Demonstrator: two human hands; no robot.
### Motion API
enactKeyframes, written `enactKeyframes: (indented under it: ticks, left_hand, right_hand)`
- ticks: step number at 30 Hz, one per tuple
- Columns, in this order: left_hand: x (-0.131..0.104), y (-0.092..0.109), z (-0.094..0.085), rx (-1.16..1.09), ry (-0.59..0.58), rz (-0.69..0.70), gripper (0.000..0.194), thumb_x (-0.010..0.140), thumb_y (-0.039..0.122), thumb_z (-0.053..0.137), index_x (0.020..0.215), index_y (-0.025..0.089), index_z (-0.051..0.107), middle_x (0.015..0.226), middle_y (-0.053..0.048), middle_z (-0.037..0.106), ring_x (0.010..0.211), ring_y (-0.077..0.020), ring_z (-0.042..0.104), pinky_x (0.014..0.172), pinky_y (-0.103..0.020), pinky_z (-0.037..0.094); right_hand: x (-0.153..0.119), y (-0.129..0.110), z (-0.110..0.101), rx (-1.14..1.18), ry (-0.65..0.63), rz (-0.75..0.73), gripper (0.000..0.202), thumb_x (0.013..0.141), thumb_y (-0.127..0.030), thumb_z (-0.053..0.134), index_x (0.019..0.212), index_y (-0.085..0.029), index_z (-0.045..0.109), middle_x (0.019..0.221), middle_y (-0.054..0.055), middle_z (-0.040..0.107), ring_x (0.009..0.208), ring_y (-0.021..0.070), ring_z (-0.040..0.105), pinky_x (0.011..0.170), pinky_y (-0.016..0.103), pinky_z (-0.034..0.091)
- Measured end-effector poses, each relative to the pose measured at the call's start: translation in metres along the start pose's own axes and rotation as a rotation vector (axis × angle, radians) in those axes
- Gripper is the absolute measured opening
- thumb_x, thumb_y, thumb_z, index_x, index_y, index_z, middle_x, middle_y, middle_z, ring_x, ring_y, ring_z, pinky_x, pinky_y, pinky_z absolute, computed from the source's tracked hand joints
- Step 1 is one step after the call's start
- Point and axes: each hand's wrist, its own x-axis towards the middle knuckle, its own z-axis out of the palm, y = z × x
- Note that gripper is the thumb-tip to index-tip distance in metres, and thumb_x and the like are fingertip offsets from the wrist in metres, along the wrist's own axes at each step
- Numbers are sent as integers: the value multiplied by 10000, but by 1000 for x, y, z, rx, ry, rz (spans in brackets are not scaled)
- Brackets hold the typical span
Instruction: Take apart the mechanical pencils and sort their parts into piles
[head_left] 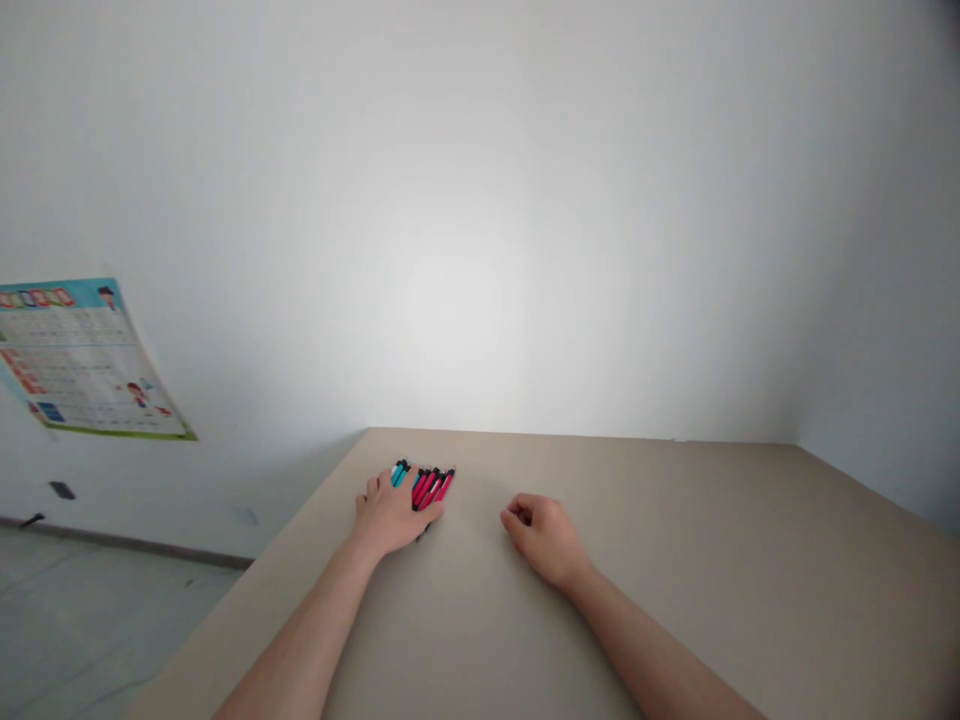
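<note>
Several pens lie side by side near the far left of the table. Some are red with black ends (430,487), and others are teal with black ends (401,472). My left hand (391,512) rests over them palm down, fingers spread, thumb across the lower part of the red pens. The palm hides much of the row. To the right, apart from the pens, my right hand (546,535) is on or just above the tabletop. Its fingers are curled in loosely towards the thumb, and nothing shows in them.
The beige table (705,560) meets a white wall (480,220) at its back edge. Its left edge drops to a grey floor (90,620). A printed poster (82,360) hangs on the wall at left, above a small dark wall plate (62,490).
</note>
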Motion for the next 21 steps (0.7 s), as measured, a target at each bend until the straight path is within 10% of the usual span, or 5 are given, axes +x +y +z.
enactKeyframes:
  ticks: [21]
  left_hand:
    - [-17,18,-9,-152,-16,252,801,702,461,605,1413,217,328,1217,-94,566,1126,-264,507,953,-318,387]
  right_hand:
    - [-1,-2,0,-33,6,-5,194,788,-226,515,684,-142,656,622,18,621,579,104,504,552,214,309]
